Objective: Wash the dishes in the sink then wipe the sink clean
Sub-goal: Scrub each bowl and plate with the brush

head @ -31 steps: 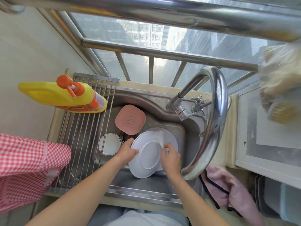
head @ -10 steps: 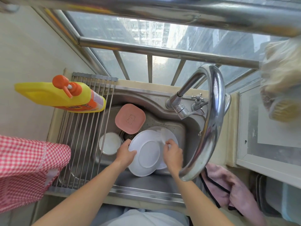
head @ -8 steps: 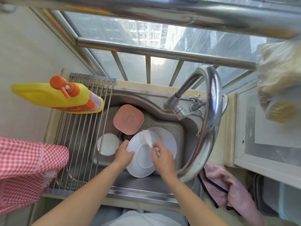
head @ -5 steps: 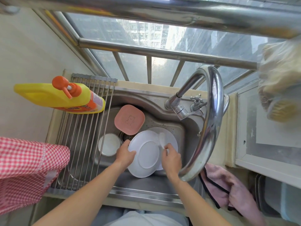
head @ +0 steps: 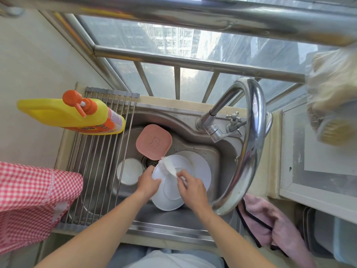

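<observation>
Steel sink [head: 195,122] below us held the dishes. Our left hand [head: 147,183] gripped a tilted white plate [head: 170,198] over it; our right hand [head: 193,188] held a brush [head: 169,166] against its upper rim.

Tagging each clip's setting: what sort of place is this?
Likely a home kitchen sink by a high-rise window: steel sink with faucet, detergent bottle on a drying rack, tower blocks outside.

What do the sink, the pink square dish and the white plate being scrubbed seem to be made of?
The sink looks like brushed stainless steel: grey, with soft reflections. The pink square dish looks like matte plastic, with a moulded bear outline. The white plate is smooth and glossy, perhaps ceramic or melamine; the view cannot settle which.
</observation>
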The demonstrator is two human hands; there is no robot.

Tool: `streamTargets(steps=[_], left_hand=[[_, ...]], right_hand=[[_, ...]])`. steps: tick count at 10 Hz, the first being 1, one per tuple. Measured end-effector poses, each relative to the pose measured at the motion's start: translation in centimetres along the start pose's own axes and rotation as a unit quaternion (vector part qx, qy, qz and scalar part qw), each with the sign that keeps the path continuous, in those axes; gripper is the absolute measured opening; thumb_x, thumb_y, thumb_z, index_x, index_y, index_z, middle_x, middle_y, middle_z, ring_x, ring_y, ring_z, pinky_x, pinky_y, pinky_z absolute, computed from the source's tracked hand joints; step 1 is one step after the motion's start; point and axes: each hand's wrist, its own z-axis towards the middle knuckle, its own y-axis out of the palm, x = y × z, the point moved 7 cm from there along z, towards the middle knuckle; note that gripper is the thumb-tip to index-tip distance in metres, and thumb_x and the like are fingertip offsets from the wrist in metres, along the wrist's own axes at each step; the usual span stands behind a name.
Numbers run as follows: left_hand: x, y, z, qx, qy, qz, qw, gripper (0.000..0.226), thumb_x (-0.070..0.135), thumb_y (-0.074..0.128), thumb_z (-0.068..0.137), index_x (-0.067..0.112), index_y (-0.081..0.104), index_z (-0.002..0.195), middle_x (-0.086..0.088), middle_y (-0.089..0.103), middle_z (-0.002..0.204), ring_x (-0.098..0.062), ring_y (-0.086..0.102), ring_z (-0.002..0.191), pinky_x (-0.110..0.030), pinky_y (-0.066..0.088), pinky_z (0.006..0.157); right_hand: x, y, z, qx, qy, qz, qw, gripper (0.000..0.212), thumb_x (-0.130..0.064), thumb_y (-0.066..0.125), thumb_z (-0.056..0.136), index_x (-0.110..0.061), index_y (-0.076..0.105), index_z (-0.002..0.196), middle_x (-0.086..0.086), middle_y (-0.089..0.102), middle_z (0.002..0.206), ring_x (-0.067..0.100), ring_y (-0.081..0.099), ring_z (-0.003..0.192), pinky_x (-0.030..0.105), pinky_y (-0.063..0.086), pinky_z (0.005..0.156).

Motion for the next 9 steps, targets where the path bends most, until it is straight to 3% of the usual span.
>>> streamTargets(steps=[1, 2, 3, 4, 5, 6, 7, 8, 9], left_hand=[[0.1, 0.1, -0.1, 0.003, 0.006, 0.004, 1.0, 0.014, 0.008, 0.061, 0.08, 0.017, 0.056, 0.09, -0.002, 0.066, 0.089, -0.027, 0.063, 0.087, -0.043, 0.057, 0.08], [0.1, 0.0, -0.3, 0.007, 0.001, 0.007, 1.0, 0.014, 0.009, 0.06, 0.08, 0.018, 0.056, 0.089, -0.002, 0.066, 0.089, -0.027, 0.063, 0.086, -0.043, 0.057, 0.079], [0.0, 0.0, -0.1, 0.006, 0.002, 0.005, 1.0, 0.014, 0.01, 0.06, 0.079, 0.019, 0.056, 0.089, -0.002, 0.066, 0.088, -0.026, 0.064, 0.085, -0.044, 0.057, 0.078], [0.1, -0.1, -0.1, 0.009, -0.001, 0.008, 1.0, 0.013, 0.011, 0.06, 0.079, 0.018, 0.055, 0.089, -0.002, 0.066, 0.088, -0.027, 0.063, 0.085, -0.043, 0.057, 0.077], [0.4, -0.1, -0.3, 0.016, 0.002, 0.015, 1.0, 0.012, 0.01, 0.059, 0.08, 0.018, 0.054, 0.088, -0.002, 0.065, 0.088, -0.027, 0.062, 0.085, -0.041, 0.056, 0.077], [0.2, -0.1, -0.2, 0.016, -0.003, 0.016, 1.0, 0.012, 0.01, 0.059, 0.081, 0.018, 0.054, 0.088, -0.002, 0.065, 0.088, -0.027, 0.062, 0.084, -0.041, 0.056, 0.077], [0.0, 0.0, -0.1, 0.008, -0.009, -0.005, 1.0, 0.013, 0.009, 0.059, 0.082, 0.019, 0.055, 0.09, -0.003, 0.066, 0.09, -0.026, 0.063, 0.085, -0.04, 0.055, 0.076], [-0.7, 0.3, -0.5, -0.008, -0.037, -0.071, 0.997, 0.015, 0.003, 0.059, 0.085, 0.013, 0.055, 0.094, -0.006, 0.065, 0.094, -0.025, 0.061, 0.083, -0.035, 0.05, 0.071], [-1.9, 0.7, -0.8, -0.011, -0.065, -0.148, 0.987, 0.017, -0.002, 0.06, 0.085, 0.006, 0.052, 0.098, -0.012, 0.063, 0.097, -0.026, 0.057, 0.082, -0.035, 0.046, 0.071]], right_hand=[[3.0, -1.5, 0.4, 0.037, 0.161, 0.052, 0.985, 0.013, -0.023, 0.05, 0.1, -0.022, 0.062, 0.095, -0.004, 0.059, 0.076, 0.025, 0.063, 0.077, 0.008, 0.033, 0.048], [4.2, -1.9, 0.1, 0.039, 0.199, 0.055, 0.978, 0.014, -0.024, 0.049, 0.1, -0.024, 0.062, 0.094, -0.006, 0.06, 0.076, 0.011, 0.057, 0.066, 0.009, 0.031, 0.043], [-0.5, -1.0, -0.4, -0.012, 0.019, 0.061, 0.998, 0.016, -0.029, 0.056, 0.099, -0.023, 0.065, 0.111, -0.01, 0.061, 0.082, -0.008, 0.056, 0.072, -0.001, 0.034, 0.061], [-0.3, -0.9, -0.2, -0.005, 0.017, 0.044, 0.999, 0.011, -0.031, 0.057, 0.098, -0.028, 0.064, 0.105, -0.01, 0.059, 0.077, -0.006, 0.054, 0.071, 0.006, 0.033, 0.064], [4.7, -1.4, 0.2, 0.039, 0.217, 0.044, 0.974, 0.009, -0.025, 0.053, 0.098, -0.025, 0.062, 0.097, 0.0, 0.066, 0.086, 0.015, 0.058, 0.07, 0.02, 0.036, 0.052], [4.1, 0.2, 0.0, -0.009, 0.178, 0.075, 0.981, 0.016, -0.023, 0.052, 0.101, -0.016, 0.062, 0.111, 0.008, 0.067, 0.098, 0.022, 0.065, 0.083, 0.02, 0.049, 0.062], [-0.2, -0.2, -0.3, -0.048, 0.05, 0.058, 0.996, 0.023, -0.03, 0.05, 0.105, -0.019, 0.062, 0.121, 0.003, 0.067, 0.104, 0.004, 0.056, 0.076, 0.005, 0.036, 0.059], [2.9, -0.1, -0.1, -0.012, 0.17, 0.057, 0.984, 0.014, -0.027, 0.048, 0.103, -0.024, 0.06, 0.109, 0.001, 0.067, 0.102, 0.022, 0.064, 0.088, 0.018, 0.044, 0.064], [5.2, -0.6, 0.0, 0.015, 0.282, 0.044, 0.958, 0.016, -0.022, 0.043, 0.1, -0.025, 0.059, 0.1, 0.003, 0.065, 0.094, 0.027, 0.058, 0.083, 0.028, 0.042, 0.069]])
